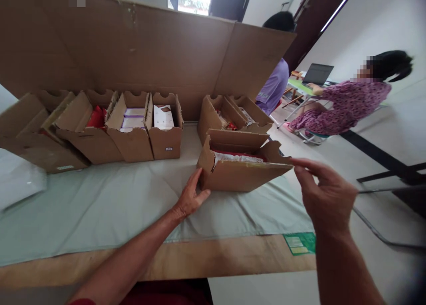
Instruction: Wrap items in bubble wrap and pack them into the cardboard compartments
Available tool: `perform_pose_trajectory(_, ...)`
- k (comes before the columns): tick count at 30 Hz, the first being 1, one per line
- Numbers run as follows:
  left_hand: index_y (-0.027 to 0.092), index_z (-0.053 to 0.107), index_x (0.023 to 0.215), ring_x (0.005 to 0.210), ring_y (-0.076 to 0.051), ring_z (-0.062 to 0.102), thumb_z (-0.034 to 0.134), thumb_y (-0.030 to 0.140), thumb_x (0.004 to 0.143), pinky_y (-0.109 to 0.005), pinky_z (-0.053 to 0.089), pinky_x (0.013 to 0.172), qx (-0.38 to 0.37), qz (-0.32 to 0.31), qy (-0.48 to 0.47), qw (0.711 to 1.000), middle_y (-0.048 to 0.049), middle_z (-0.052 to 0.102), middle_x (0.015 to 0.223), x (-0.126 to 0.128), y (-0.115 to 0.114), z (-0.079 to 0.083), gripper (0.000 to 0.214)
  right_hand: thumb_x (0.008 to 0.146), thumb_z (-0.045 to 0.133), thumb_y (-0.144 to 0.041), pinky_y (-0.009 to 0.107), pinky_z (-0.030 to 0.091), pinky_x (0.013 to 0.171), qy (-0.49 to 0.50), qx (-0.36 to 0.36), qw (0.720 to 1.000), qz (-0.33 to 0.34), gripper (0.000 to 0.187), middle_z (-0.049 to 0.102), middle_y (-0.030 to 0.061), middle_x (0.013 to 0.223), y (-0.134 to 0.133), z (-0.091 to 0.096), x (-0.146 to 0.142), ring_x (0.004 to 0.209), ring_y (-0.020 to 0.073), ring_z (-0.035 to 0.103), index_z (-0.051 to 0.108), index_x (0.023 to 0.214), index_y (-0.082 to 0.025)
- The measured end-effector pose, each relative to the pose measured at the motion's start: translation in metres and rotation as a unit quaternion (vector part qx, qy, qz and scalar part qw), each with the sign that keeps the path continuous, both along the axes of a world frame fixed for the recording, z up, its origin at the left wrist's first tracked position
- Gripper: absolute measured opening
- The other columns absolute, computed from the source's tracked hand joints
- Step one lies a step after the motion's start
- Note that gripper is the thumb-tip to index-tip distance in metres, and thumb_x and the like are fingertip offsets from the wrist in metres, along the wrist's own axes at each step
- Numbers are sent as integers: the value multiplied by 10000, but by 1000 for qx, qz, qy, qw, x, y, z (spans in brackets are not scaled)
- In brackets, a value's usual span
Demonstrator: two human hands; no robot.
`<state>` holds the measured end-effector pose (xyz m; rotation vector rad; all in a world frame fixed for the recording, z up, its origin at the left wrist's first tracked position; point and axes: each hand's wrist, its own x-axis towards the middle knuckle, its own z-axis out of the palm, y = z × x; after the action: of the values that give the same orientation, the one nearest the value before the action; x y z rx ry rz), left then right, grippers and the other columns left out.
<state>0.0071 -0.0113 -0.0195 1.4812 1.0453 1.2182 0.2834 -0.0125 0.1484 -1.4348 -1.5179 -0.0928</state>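
Note:
An open-topped cardboard box [233,178] stands slightly turned on the cloth-covered table, with red and white packets [239,157] inside it. My left hand [191,195] grips its lower left corner, thumb towards the front and fingers around the side. At the upper right corner, my right hand [321,187] pinches the rim between thumb and forefinger. Right behind this box are two similar boxes [208,118] [254,109] side by side, with small packets in them.
Several more cardboard boxes [133,145] line the left side, holding red and white items. A tall cardboard panel [149,52] rises behind. Pale green cloth [133,203] covers the table above a bare wooden edge [216,258]. Two people sit beyond, one at a laptop [317,74].

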Motion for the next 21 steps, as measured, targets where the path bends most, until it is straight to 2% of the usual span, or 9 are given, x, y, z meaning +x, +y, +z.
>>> perform_pose_trajectory(2, 198, 358, 1567, 1526, -311, 353, 616, 349, 893, -541, 255, 1268, 5, 12, 27, 1000, -157, 375, 1644, 1, 0, -3, 737, 894, 641, -347, 367, 547, 876, -84, -54, 990, 104, 214, 781, 73, 1007, 29, 30, -18, 924, 241, 712, 794, 991, -233)
perform_pose_trajectory(4, 189, 383, 1555, 1517, -303, 373, 570, 329, 913, -539, 262, 1269, 5, 22, 43, 999, -159, 408, 1625, 1, 1, -4, 684, 841, 663, -326, 384, 538, 867, -163, -161, 951, 207, 225, 784, 63, 1006, 66, 46, -38, 917, 258, 707, 800, 995, -236)
perform_pose_trajectory(6, 177, 408, 1541, 1502, -301, 399, 552, 312, 909, -537, 280, 1264, 7, 32, 50, 998, -160, 439, 1605, 2, 1, -5, 661, 747, 721, -325, 382, 533, 834, -225, -277, 885, 298, 225, 790, 50, 965, 100, 48, -55, 897, 277, 702, 810, 935, -238)
perform_pose_trajectory(8, 161, 421, 1532, 1493, -302, 413, 552, 290, 893, -532, 294, 1260, 10, 36, 52, 998, -167, 451, 1595, 2, 1, -6, 665, 716, 718, -344, 346, 520, 759, -264, -352, 824, 356, 178, 784, 22, 860, 124, 41, -68, 814, 258, 691, 804, 833, -242)
perform_pose_trajectory(10, 158, 424, 1530, 1489, -301, 419, 556, 267, 875, -527, 312, 1254, 8, 38, 51, 998, -167, 453, 1594, 3, 2, -7, 677, 740, 685, -383, 303, 481, 667, -280, -377, 798, 377, 164, 745, -8, 727, 134, 32, -72, 693, 213, 650, 773, 726, -246)
perform_pose_trajectory(13, 177, 429, 1527, 1478, -303, 433, 568, 241, 843, -531, 333, 1243, -5, 48, 38, 998, -149, 469, 1585, 5, 3, -7, 701, 760, 682, -435, 280, 412, 589, -274, -367, 812, 363, 233, 678, -21, 618, 130, 28, -64, 586, 170, 572, 731, 652, -235)
perform_pose_trajectory(15, 178, 421, 1529, 1470, -303, 442, 567, 243, 842, -528, 333, 1242, -18, 54, 19, 998, -147, 474, 1582, 5, 4, -7, 706, 751, 695, -452, 285, 390, 572, -255, -343, 842, 329, 249, 676, -11, 612, 121, 37, -54, 564, 161, 548, 743, 683, -217)
perform_pose_trajectory(19, 152, 397, 1534, 1474, -316, 430, 554, 291, 874, -538, 322, 1239, -42, 62, -25, 997, -175, 442, 1599, 6, 4, -3, 693, 757, 685, -479, 285, 401, 579, -164, -207, 936, 231, 308, 714, 18, 679, 89, 76, -46, 594, 155, 566, 773, 779, -185)
perform_pose_trajectory(21, 136, 409, 1522, 1488, -329, 406, 574, 328, 874, -543, 290, 1249, -43, 72, -40, 996, -193, 439, 1596, 7, 3, 2, 695, 773, 689, -454, 289, 421, 603, -133, -113, 967, 188, 291, 723, 26, 721, 69, 101, -51, 637, 158, 585, 780, 818, -181)
